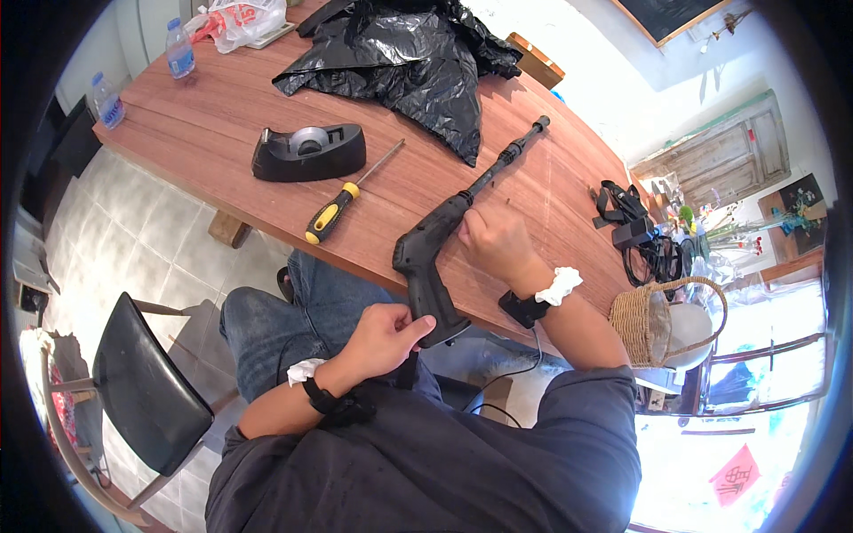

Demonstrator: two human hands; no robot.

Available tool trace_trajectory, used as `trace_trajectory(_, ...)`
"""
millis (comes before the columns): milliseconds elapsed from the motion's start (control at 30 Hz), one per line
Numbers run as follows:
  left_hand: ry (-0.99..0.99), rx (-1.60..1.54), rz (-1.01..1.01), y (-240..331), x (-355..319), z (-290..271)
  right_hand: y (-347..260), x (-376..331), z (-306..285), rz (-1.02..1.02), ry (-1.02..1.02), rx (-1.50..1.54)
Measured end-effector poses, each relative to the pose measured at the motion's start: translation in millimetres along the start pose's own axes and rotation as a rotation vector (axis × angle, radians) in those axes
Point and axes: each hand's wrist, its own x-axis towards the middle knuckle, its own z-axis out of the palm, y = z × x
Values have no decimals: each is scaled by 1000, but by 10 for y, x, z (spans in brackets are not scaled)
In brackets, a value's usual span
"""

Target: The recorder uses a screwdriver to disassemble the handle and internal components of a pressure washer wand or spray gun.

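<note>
A black pressure washer gun [433, 238] with a long, thin lance lies slantwise over the near edge of the table, its nozzle pointing to the far right. My left hand [387, 338] closes on the bottom of its handle, with the thumb across the end. Against the right side of the gun's body, where the lance begins, my right hand [498, 238] is closed with curled fingers; its fingertips are partly hidden. To the left lies a screwdriver [333, 213] with a yellow and black handle. Beyond it stands a black tape dispenser [309, 153].
A crumpled black plastic bag [400, 67] covers the table's far middle. Two water bottles [179, 51] stand at the far left. Black straps and cables [641, 233] and a woven basket [635, 324] are on the right. A black chair [147, 382] stands at my left.
</note>
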Motion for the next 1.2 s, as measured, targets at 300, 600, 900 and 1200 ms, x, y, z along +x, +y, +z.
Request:
trace_trajectory(300, 0, 69, 31, 6, 37, -21, 340, 69, -198, 195, 21, 124)
trace_trajectory(600, 6, 34, 18, 55, 11, -7, -74, 84, -340, 635, -396, 571)
trace_trajectory(900, 128, 86, 82, 34, -32, -79, 42, -10, -41, 477, -377, 413)
trace_trajectory(1200, 128, -163, 42, 151, 28, -254, 835, -182, 19, 563, -364, 125)
